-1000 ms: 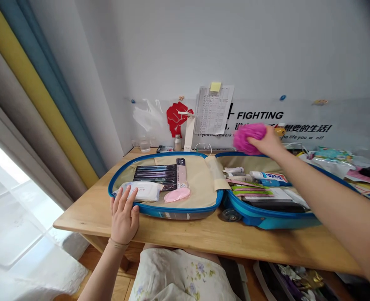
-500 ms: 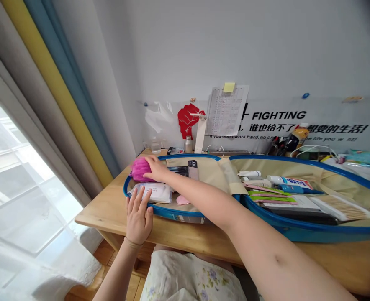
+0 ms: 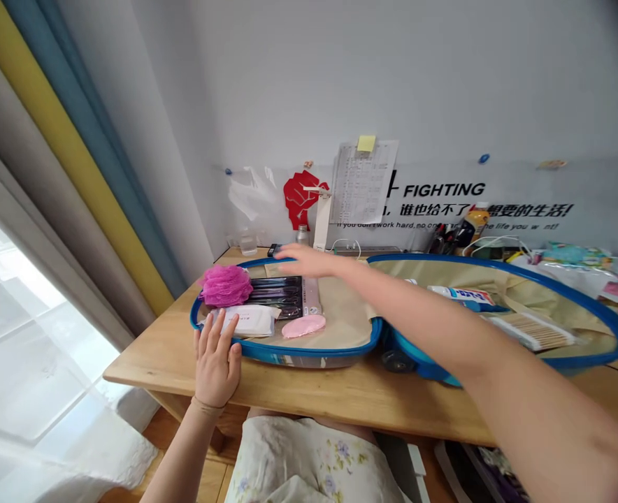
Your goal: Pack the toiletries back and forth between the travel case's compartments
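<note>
My left hand (image 3: 217,360) lies flat with fingers spread over the blue rim of an open suitcase (image 3: 309,351), its fingertips on a white soft pack (image 3: 254,321). Raised over the far edge of the suitcase's left half, my right hand (image 3: 306,261) has its fingers stretched out and holds nothing. Below it, a pink mesh bath puff (image 3: 227,285) sits in the far left corner. Beside the puff is a pack of black-handled items (image 3: 277,296), their kind unclear. A pink oval item (image 3: 303,326) lies nearer the front rim.
In the suitcase's right half lie a toothpaste tube (image 3: 463,296) and a pack of cotton swabs (image 3: 537,330), partly behind my right forearm. A white lamp (image 3: 322,220), a small bottle (image 3: 302,235) and a glass (image 3: 247,242) stand along the wall. Curtains (image 3: 78,161) hang at left.
My right hand has let go of the pink bath puff and moved right, uncovering the black-handled pack. My left hand stays on the rim and white pack. The view has shifted right.
</note>
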Tool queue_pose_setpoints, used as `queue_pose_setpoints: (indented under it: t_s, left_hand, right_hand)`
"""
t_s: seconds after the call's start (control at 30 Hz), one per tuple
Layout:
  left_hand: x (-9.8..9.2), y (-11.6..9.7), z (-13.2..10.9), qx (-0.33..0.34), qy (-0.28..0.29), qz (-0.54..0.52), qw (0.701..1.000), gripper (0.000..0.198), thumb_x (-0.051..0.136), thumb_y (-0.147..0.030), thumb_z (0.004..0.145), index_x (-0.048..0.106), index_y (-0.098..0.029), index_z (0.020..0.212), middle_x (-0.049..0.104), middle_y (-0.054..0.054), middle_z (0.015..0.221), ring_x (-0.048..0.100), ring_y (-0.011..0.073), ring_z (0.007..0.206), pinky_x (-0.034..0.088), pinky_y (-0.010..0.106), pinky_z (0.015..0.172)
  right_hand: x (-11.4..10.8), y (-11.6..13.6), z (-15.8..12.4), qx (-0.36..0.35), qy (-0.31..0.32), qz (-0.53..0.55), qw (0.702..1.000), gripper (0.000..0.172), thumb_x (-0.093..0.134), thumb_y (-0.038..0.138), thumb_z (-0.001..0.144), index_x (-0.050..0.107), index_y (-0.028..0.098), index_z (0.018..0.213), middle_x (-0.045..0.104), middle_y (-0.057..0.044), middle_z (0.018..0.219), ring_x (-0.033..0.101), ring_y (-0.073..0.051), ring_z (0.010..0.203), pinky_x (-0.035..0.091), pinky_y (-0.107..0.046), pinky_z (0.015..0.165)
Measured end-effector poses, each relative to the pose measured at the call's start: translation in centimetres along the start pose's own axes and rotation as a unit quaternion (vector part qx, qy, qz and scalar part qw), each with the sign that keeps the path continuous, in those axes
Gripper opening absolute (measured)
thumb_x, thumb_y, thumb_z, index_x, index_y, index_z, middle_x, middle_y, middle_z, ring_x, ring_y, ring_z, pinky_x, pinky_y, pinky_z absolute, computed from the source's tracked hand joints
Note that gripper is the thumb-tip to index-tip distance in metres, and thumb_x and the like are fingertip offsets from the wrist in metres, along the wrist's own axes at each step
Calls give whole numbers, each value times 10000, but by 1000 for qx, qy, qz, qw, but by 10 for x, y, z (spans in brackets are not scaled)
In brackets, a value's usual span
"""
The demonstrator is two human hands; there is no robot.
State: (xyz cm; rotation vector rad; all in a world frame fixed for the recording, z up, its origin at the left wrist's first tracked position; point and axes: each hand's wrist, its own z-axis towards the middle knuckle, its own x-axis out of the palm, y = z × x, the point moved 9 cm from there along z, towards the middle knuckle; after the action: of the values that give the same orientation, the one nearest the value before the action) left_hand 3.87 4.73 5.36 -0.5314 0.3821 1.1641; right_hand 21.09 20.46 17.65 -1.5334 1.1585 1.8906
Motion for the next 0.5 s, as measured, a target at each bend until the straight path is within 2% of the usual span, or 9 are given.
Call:
queue_pose_setpoints:
  t_s: [0.07,0.13,0.2,0.27,0.37,0.5]
  left_hand:
    - [3,3,1,-5,6,4,1000,491,335,-304,1001,440,-220,1474,404,114,1543,239,270,1489,123,466,1218]
    - [8,7,4,-6,14,10,1000,494,325,-318,1004,444,-217,1472,402,119,1544,244,273,1487,128,469,1217]
    - [11,11,7,-5,15,11,1000,497,316,-333,1006,451,-208,1468,406,126,1540,246,275,1486,129,471,1217]
    - [15,15,11,-6,15,9,1000,504,306,-355,1007,461,-203,1462,412,129,1535,249,279,1483,127,476,1218]
    - [23,22,16,-18,28,5,999,516,300,-396,1005,477,-205,1451,428,130,1523,264,285,1475,128,487,1217]
    - [30,27,21,-29,42,-3,999,517,294,-418,1002,506,-206,1423,446,130,1509,279,290,1465,153,501,1207]
  right_hand:
    - [-24,-41,-28,-4,-8,2,1000,434,441,445,930,585,285,1308,527,51,1459,464,-152,1345,346,-283,1123]
    - [-39,-93,-58,35,-7,-2,999,422,420,423,923,654,188,1184,658,-59,1284,588,-197,1183,423,-325,1044]
    - [-44,-144,-89,83,8,-5,996,396,429,412,901,686,157,1061,729,-101,1070,662,-208,981,486,-333,921]
    - [-41,-185,-118,126,31,-10,991,288,525,370,830,706,174,938,742,-100,956,678,-211,875,502,-323,834]
    - [-27,-224,-154,174,62,-18,983,152,666,311,689,711,214,797,746,-93,894,687,-228,809,503,-320,757]
    - [-12,-245,-177,204,63,-30,976,201,709,322,636,707,257,826,747,-95,945,699,-256,849,510,-339,769]
